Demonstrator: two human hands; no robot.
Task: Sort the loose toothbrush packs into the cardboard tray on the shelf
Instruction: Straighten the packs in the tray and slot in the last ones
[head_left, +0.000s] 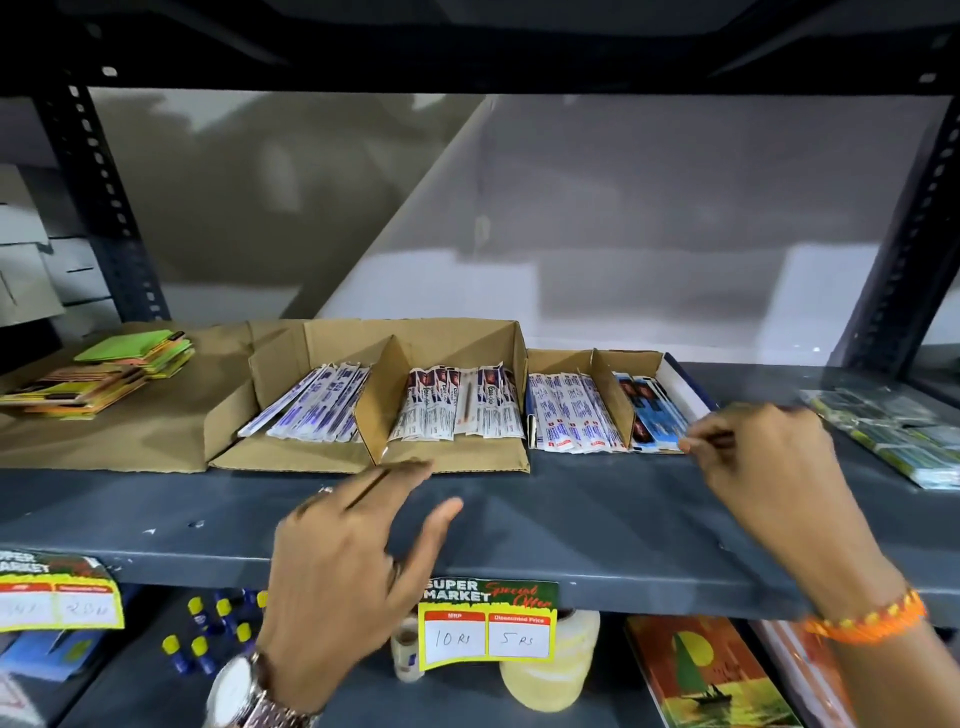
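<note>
Head view: price tag reads "SUPER MARKET Special Offer, 10 Rs, 5 Rs". White-blue toothbrush packs fill the cardboard tray on the shelf. Left hand spread empty; right hand pinches nothing visible.

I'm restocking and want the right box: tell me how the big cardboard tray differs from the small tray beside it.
The big cardboard tray is wider and deeper, with taller walls; the small tray is lower and narrower. The big one is plain brown; the small one has a blue and white right wall. The big one holds white and purple packs; the small one holds white packs and blue ones. Both have one cardboard divider making two compartments.
</note>
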